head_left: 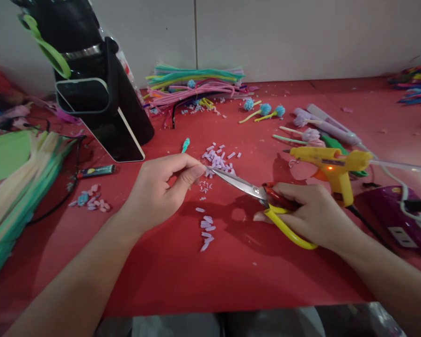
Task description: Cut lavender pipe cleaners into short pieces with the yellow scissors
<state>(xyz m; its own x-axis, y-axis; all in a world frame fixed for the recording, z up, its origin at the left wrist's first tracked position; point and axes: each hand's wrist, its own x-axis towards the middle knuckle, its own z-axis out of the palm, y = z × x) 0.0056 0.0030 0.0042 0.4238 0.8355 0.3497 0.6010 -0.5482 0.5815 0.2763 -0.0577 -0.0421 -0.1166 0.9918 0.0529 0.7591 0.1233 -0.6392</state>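
Note:
My right hand (305,210) grips a pair of scissors (239,183) with one red and one yellow handle. Their blades look nearly closed, and the tip reaches the fingertips of my left hand (164,187). Thumb and forefinger of that hand are pinched together; whatever lies between them is too small to make out. Just behind the scissor tip is a heap of short lilac pieces (219,159). Nearer to me lie several more lilac strips (206,227) and fine crumbs. A small teal twisted piece (185,145) pokes up behind my left hand.
A yellow glue gun (331,164) with a lit orange light stands at right, beside a purple power strip (396,220). A black tumbler (101,79) rises at left. Pipe cleaners (196,86) lie along the wall, near blue fluffy balls on stems (264,110). A lighter (96,172) lies left.

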